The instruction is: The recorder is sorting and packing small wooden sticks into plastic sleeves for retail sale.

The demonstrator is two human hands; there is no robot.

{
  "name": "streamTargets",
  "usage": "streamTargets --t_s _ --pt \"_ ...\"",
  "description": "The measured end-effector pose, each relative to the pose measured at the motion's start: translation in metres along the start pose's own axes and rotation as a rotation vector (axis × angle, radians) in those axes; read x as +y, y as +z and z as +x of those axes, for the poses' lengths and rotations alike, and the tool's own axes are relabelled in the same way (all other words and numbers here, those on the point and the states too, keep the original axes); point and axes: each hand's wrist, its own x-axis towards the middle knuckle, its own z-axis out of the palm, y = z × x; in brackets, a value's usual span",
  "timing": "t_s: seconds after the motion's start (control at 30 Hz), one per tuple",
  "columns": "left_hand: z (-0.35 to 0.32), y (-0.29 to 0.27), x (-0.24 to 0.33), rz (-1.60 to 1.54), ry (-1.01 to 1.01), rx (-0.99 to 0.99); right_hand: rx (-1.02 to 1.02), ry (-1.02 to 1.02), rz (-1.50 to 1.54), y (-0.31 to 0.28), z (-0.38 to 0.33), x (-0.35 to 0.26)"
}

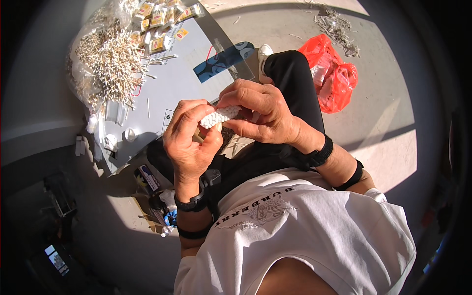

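Note:
Between my two hands is a bundle of cotton swabs (220, 117), its packed white tips turned up toward me. My left hand (189, 135) pinches the bundle's left end, thumb below and fingers above. At its right end my right hand (260, 110) grips it with thumb and fingers. The sticks are mostly hidden behind the tips and fingers. To the far left, a large heap of loose cotton swabs (110, 61) spills from a clear plastic bag (78, 73) on the grey table (162, 93).
Several small filled packets (158, 17) lie at the table's far end. A dark blue patterned strip (223, 61) crosses its right edge. On the floor sit a red plastic bag (339, 83), scattered swab sticks (337, 29) and, by the near table corner, a small box (146, 178).

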Motion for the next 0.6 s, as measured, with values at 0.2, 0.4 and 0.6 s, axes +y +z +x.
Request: streamTargets --t_s 0.2,0.4,0.6 --pt "0.0006 -0.0002 -0.0019 0.054 0.044 -0.026 -0.012 0.009 -0.020 0.0021 -0.0011 -0.0003" --pt "0.0002 0.0007 -0.0046 0.071 0.077 -0.032 -0.022 0.025 -0.023 0.0034 -0.0028 0.0004" --pt "0.0003 0.0003 -0.0042 0.072 0.077 -0.039 -0.015 0.092 -0.004 0.0040 -0.0030 -0.0018"
